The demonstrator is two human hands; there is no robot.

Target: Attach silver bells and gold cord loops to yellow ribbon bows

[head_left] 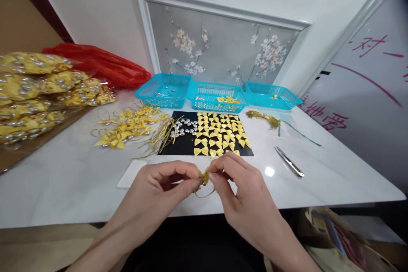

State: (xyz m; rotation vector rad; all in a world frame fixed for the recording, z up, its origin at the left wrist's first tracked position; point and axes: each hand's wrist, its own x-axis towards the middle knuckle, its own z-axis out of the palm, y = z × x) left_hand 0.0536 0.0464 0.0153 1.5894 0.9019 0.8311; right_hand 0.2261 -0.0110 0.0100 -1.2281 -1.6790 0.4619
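Between my two hands, just above the front of the table, is a small yellow ribbon bow [205, 175] with a silver bell or bead and a thin gold cord hanging in a loop. My left hand [170, 182] pinches its left side between thumb and fingertips. On the other side, my right hand [234, 180] pinches the bow or its cord; the fingertips hide which. Beyond them lies a black mat [181, 146] bearing rows of yellow bows [215, 136], silver beads [185, 126] and loose gold cords [162, 134].
A pile of finished-looking bows with cords [127, 125] lies left of the mat. Blue baskets [218, 104] line the wall. At right are a cord bundle [263, 117] and small snips [289, 162]. Bagged bows [38, 93] and a red plastic bag [98, 66] crowd the left.
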